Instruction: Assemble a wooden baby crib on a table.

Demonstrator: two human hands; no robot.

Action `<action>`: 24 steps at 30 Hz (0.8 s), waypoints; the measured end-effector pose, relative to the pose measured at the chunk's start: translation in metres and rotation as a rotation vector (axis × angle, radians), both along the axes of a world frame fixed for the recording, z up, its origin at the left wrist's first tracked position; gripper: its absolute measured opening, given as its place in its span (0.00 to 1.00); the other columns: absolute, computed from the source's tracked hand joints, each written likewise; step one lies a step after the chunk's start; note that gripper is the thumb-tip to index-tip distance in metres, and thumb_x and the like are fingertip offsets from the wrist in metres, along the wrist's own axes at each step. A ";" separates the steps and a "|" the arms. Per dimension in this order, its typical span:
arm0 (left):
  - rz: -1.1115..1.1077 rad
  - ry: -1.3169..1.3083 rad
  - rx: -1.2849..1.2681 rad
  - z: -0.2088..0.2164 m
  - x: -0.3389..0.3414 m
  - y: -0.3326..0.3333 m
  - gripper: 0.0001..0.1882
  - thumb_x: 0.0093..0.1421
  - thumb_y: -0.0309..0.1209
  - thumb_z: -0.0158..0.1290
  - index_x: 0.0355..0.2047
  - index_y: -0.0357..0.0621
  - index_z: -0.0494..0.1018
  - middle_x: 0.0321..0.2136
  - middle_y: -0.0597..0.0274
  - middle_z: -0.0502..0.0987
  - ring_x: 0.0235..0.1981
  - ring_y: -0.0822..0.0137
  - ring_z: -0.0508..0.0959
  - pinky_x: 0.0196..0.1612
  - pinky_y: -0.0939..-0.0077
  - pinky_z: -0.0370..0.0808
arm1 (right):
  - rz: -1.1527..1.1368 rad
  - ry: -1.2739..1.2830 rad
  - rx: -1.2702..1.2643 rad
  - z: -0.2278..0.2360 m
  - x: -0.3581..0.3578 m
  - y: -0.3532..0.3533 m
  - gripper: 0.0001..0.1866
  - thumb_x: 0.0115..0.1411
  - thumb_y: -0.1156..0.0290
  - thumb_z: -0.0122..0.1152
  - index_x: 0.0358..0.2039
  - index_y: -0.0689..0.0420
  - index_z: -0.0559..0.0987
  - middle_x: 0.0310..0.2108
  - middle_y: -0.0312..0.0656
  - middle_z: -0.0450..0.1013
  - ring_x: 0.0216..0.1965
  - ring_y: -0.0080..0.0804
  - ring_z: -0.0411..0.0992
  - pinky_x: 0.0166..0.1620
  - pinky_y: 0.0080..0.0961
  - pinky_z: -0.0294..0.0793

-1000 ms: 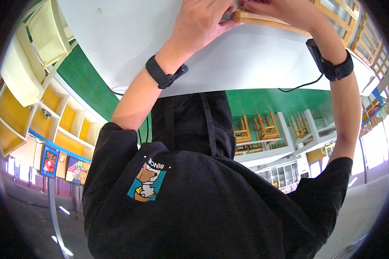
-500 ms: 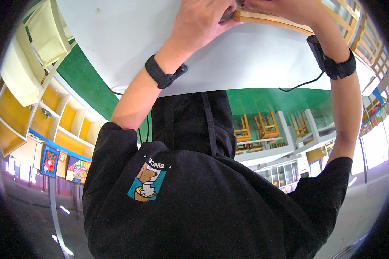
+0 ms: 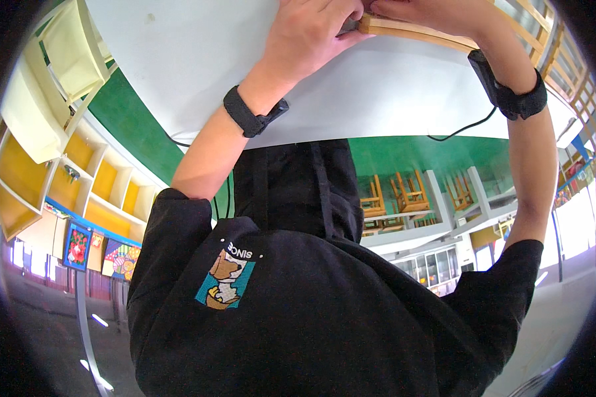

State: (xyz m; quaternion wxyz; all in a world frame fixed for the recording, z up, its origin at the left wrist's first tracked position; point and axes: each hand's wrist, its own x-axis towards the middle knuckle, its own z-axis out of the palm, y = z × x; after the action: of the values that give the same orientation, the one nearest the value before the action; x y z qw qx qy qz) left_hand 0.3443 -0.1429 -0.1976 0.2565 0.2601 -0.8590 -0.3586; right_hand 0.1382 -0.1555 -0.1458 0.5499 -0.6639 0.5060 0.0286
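My left hand (image 3: pixel 314 32) is at the top edge, over a white table (image 3: pixel 351 86). Its fingers are curled, and the thumb side presses against the end of a light wooden piece with a straight edge (image 3: pixel 417 31). A small dark grey thing (image 3: pixel 349 26) shows between that hand and the wood; its kind is hidden. My right hand (image 3: pixel 430 12) bends over the top of the wooden piece, fingers closed near its left end. The upper frame edge cuts off part of both hands and most of the wooden piece.
Black straps with small devices circle my left wrist (image 3: pixel 248 116) and right forearm (image 3: pixel 519 99). A black cable (image 3: pixel 466 127) hangs at the table's near edge. Wooden slatted furniture (image 3: pixel 543 33) stands at the right, cream chairs (image 3: pixel 46 99) and shelves (image 3: pixel 106 178) at the left.
Both hands stay at the wooden piece. Slightly more of my right fingertips shows, and the hands and wood sit a touch farther right and lower in the picture.
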 end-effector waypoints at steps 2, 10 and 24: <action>0.002 -0.002 0.004 0.001 -0.001 0.001 0.20 0.37 0.32 0.69 0.27 0.48 0.68 0.23 0.65 0.70 0.30 0.61 0.69 0.36 0.66 0.64 | -0.012 -0.025 0.001 0.004 0.003 -0.001 0.13 0.57 0.66 0.58 0.30 0.65 0.79 0.26 0.55 0.75 0.30 0.51 0.74 0.35 0.38 0.72; 0.009 0.022 0.010 0.001 -0.004 -0.001 0.21 0.35 0.30 0.69 0.28 0.48 0.69 0.23 0.65 0.69 0.29 0.60 0.69 0.35 0.65 0.63 | 0.061 0.387 -0.190 0.007 0.005 -0.002 0.14 0.56 0.64 0.57 0.27 0.63 0.80 0.25 0.56 0.75 0.29 0.54 0.73 0.35 0.39 0.72; 0.029 -0.014 -0.002 0.000 -0.001 0.002 0.19 0.36 0.30 0.69 0.28 0.49 0.72 0.23 0.64 0.71 0.31 0.59 0.71 0.38 0.64 0.66 | 0.026 0.146 -0.020 0.003 -0.003 -0.006 0.14 0.56 0.65 0.56 0.27 0.66 0.79 0.25 0.58 0.74 0.29 0.54 0.73 0.35 0.40 0.72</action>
State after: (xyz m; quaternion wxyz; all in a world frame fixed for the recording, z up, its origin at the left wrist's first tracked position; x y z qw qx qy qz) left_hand 0.3434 -0.1412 -0.1975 0.2558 0.2750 -0.8573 -0.3520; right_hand 0.1355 -0.1615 -0.1426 0.5043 -0.6720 0.5365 0.0788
